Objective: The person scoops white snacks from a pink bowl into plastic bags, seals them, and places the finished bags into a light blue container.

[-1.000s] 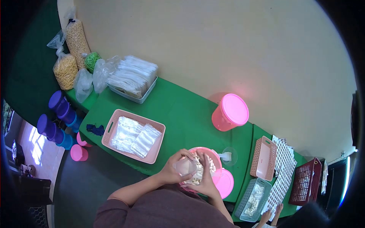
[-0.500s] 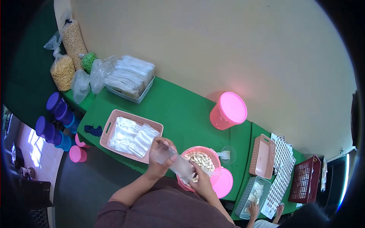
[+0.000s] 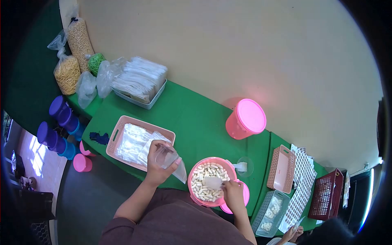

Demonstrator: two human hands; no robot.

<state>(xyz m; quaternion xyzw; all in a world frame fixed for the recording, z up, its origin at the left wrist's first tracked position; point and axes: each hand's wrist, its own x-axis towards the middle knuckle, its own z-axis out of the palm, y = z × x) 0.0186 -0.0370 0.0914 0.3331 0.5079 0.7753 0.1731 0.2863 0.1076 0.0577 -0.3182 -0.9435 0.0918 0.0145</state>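
My left hand [image 3: 157, 169] is closed around a clear plastic bag [image 3: 178, 170], its mouth spread wide and its lower end hanging toward the bucket; a stiffer clear piece seems to sit in the mouth. My right hand [image 3: 233, 194] grips a translucent scoop [image 3: 212, 182], whose bowl rests among white, oval, nut-like pieces [image 3: 200, 190]. These fill a round pink bucket [image 3: 228, 163] in front of me. A pink lid [image 3: 246, 193] lies partly under my right wrist. Left of the bucket, a pink basket [image 3: 112, 150] holds flat clear bags [image 3: 132, 143].
A closed pink bucket [image 3: 245, 118] stands near the wall. Behind are a grey basket of packets [image 3: 139, 79] and snack bags [image 3: 67, 73]. To the right are a pink basket [image 3: 281, 168], a grey basket [image 3: 271, 212], sticker sheets [image 3: 300, 183] and a co-worker's hands [image 3: 293, 234].
My right hand has moved from the bag down into the bucket with the scoop. My left hand has shifted slightly left and up. The co-worker's hand has left the grey basket.
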